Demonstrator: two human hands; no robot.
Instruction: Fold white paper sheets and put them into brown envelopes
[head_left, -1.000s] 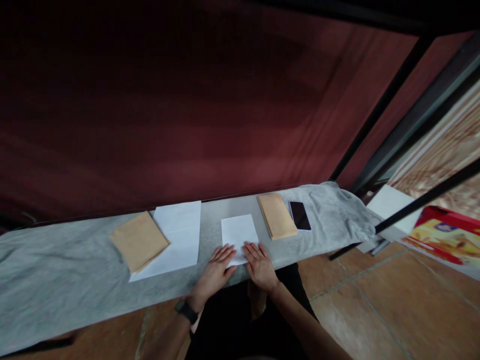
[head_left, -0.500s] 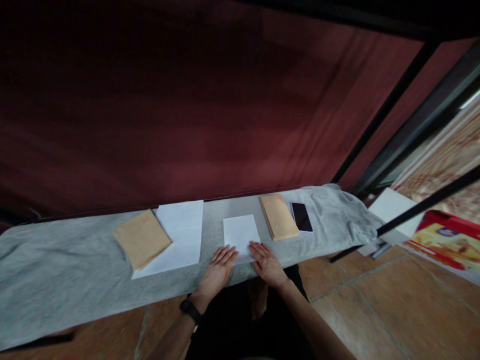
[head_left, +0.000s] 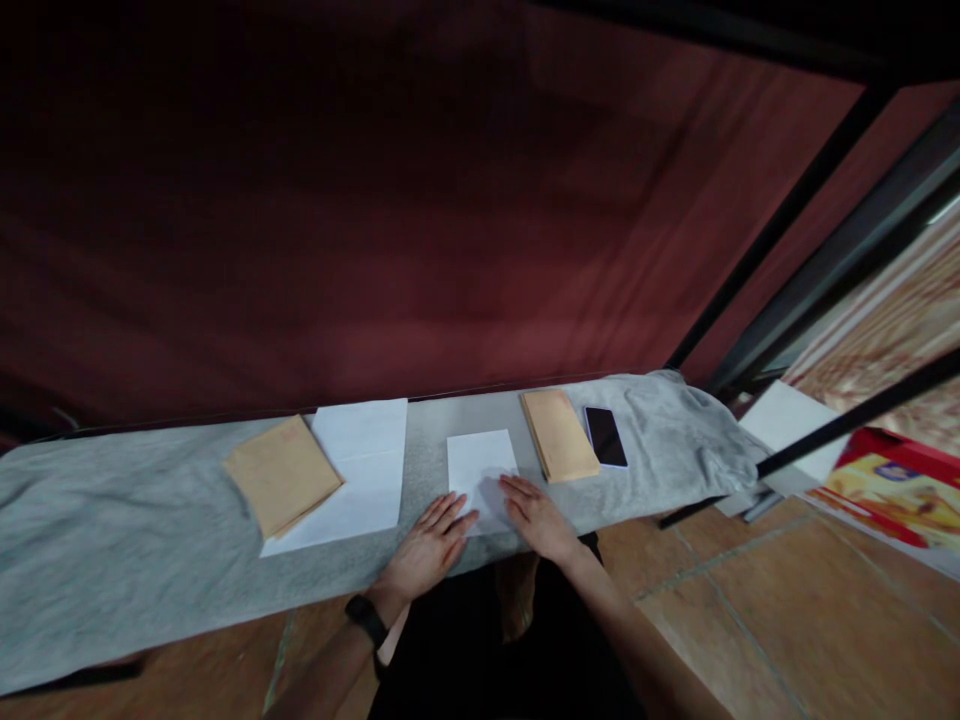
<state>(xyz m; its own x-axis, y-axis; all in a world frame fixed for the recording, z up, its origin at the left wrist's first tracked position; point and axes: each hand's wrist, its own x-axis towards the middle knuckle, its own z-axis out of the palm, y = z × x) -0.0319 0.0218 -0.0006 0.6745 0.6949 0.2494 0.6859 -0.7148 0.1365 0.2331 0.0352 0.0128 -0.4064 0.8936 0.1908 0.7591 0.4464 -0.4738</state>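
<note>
A white sheet of paper [head_left: 480, 458], smaller than the one at the left and perhaps folded, lies on the grey cloth [head_left: 427, 450] before me. My left hand [head_left: 429, 548] rests over its near left corner, fingers stretched out. On its right edge lies my right hand [head_left: 541, 518], fingers extended and fairly flat, casting a shadow on the paper. Neither hand grips anything. Right of the paper is a stack of brown envelopes [head_left: 559, 435]. To the left, another stack of brown envelopes [head_left: 285, 475] partly covers larger white paper [head_left: 371, 470].
A phone [head_left: 605, 436] with a dark screen lies beside the right-hand envelopes. The cloth-covered surface is long and narrow, with a dark red panel [head_left: 420, 270] behind it. Black frame bars [head_left: 780, 235] and a red and yellow box [head_left: 900, 490] stand at the right.
My right hand has slid slightly up along the paper's right edge. My left hand has shifted a little, its fingers still on the near left corner. The paper's near part shows more.
</note>
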